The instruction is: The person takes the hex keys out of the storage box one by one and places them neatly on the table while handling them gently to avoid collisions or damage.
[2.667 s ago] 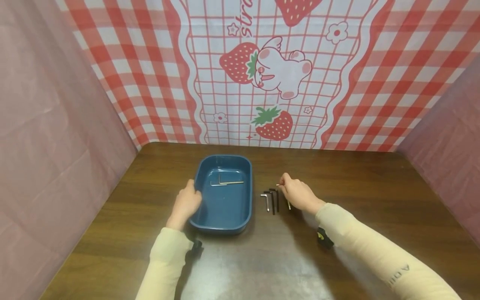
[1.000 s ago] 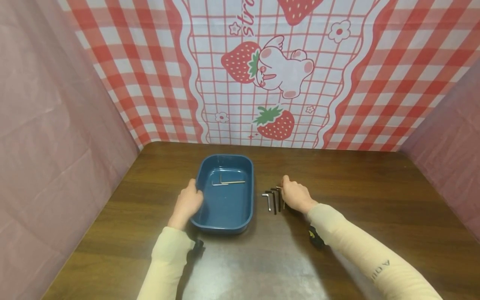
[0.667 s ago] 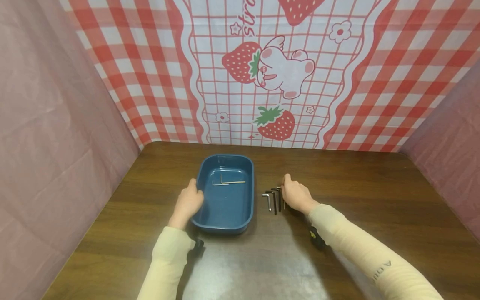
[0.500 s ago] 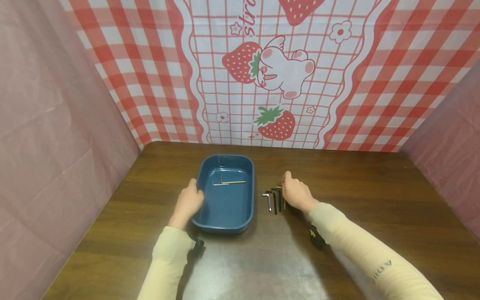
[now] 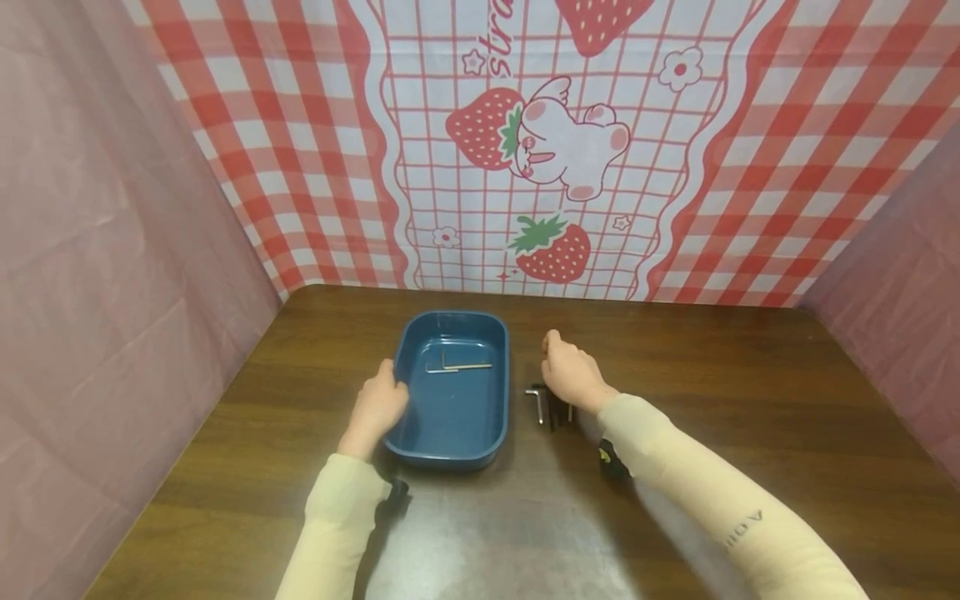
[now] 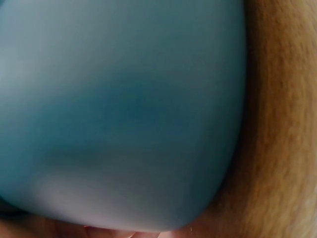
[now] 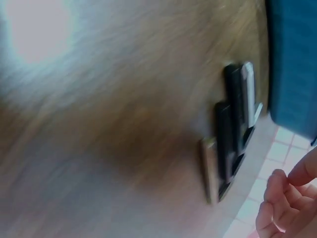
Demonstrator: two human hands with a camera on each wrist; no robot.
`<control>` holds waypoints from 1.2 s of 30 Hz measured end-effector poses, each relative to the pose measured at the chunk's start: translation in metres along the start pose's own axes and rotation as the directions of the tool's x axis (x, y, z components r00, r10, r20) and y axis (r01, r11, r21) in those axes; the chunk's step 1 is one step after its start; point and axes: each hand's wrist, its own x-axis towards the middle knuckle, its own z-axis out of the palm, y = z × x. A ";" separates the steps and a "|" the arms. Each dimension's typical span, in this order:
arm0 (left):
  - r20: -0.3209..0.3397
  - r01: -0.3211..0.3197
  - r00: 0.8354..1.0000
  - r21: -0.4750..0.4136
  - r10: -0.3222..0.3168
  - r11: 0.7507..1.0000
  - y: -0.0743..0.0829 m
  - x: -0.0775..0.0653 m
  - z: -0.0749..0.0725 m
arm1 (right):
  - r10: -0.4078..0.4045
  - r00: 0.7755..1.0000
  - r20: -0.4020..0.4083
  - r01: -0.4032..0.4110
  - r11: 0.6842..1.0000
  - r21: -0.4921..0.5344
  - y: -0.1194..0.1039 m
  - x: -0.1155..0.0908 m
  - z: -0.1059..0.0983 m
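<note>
My left hand (image 5: 375, 406) grips the left wall of the blue tray (image 5: 450, 425), whose outer side fills most of the left wrist view. Inside the tray lie a gold hex key (image 5: 471, 366) and a silver hex key (image 5: 441, 371). Right of the tray, my right hand (image 5: 573, 375) hovers above a row of hex keys, its fingers loosely bent with nothing visible between them. The row has a silver hex key (image 7: 249, 94), two black hex keys (image 7: 225, 139) and a gold-coloured hex key (image 7: 210, 171). From the head view, the hand hides their upper ends.
Everything stands on a brown wooden table (image 5: 712, 375). A red-and-white checked cloth (image 5: 300, 167) with strawberries hangs along the back edge. Pink cloths (image 5: 112, 250) flank both sides.
Earlier, my right hand set the gold-coloured hex key down beside the black ones. It has since let go, risen and moved left over the row. The left hand stays on the tray.
</note>
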 end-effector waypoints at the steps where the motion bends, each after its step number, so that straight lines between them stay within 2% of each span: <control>1: 0.001 0.000 1.000 -0.001 0.000 1.000 0.000 0.000 0.000 | -0.013 1.000 -0.005 0.013 1.000 0.001 -0.003 0.001 0.001; 9: -0.003 0.002 1.000 -0.002 -0.002 1.000 0.000 -0.001 0.000 | -0.131 0.987 -0.096 0.130 0.991 -0.016 -0.025 0.013 0.003; 15: -0.004 0.001 1.000 0.000 -0.001 1.000 0.001 -0.002 -0.001 | -0.244 0.956 -0.162 0.244 0.970 -0.020 -0.042 0.019 0.002; 19: 0.001 0.003 1.000 0.004 -0.003 1.000 0.000 -0.001 0.000 | -0.282 0.944 -0.174 0.282 0.959 -0.021 -0.056 0.022 0.003; 23: 0.000 0.002 1.000 0.006 -0.002 1.000 0.001 0.000 0.000 | -0.319 0.939 -0.129 0.315 0.948 -0.052 -0.068 0.024 0.006; 29: -0.020 -0.012 1.000 0.014 0.012 1.000 0.002 -0.002 -0.002 | -0.402 0.916 -0.016 0.396 0.909 -0.130 -0.082 0.025 0.013; 32: -0.018 -0.013 1.000 0.012 0.013 1.000 0.002 -0.002 -0.002 | -0.408 0.912 0.054 0.411 0.899 -0.153 -0.087 0.023 0.017; 36: -0.009 -0.005 1.000 0.010 0.005 1.000 0.001 0.000 0.000 | -0.382 0.914 0.137 0.401 0.900 -0.170 -0.092 0.021 0.022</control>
